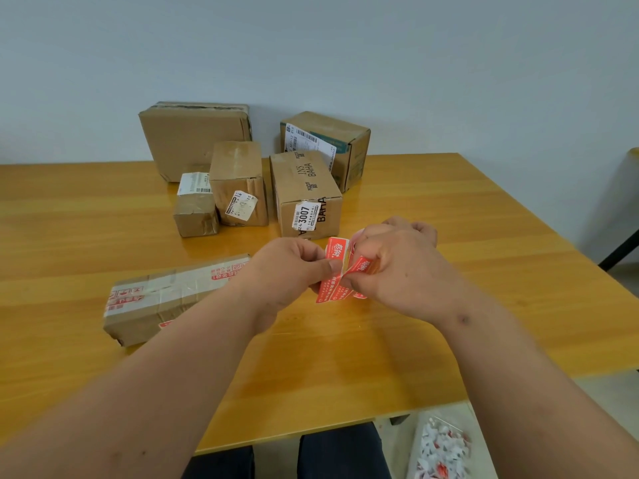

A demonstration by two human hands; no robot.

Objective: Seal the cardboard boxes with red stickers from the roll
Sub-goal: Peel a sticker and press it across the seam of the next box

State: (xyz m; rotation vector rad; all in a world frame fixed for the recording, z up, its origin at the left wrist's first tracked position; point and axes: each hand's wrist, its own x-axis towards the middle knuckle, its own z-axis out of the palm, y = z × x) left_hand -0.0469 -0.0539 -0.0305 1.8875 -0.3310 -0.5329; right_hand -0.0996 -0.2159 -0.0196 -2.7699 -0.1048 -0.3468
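Wooden table [449, 236]: filled most of the view, under a pale wall [311, 46].

Large flat box [186, 140]: stood at 11 o'clock from the hands, against the wall, just behind the others.

Long taped box [162, 299]: lay flat at 9 o'clock from the hands, red-printed tape along its top, partly behind the left forearm.

Box marked "BAHA" [304, 188]: stood at 12 o'clock, just beyond the hands, white label numbered 3007 on its near face.

Box with barcode label [332, 146]: sat at 1 o'clock, behind the BAHA box.

Upright box [238, 181]: stood at 11 o'clock, white sticker low on its near face.

Small box [195, 209]: sat touching the upright box's left side.

Right hand [397, 267]: curled round the sticker roll [363, 264], held above the table.

Left hand [287, 271]: thumb and fingers pinched on the strip of red stickers [328, 288] drawn from the roll.

Bag of paper scraps [439, 451]: lay on the floor at 5 o'clock.
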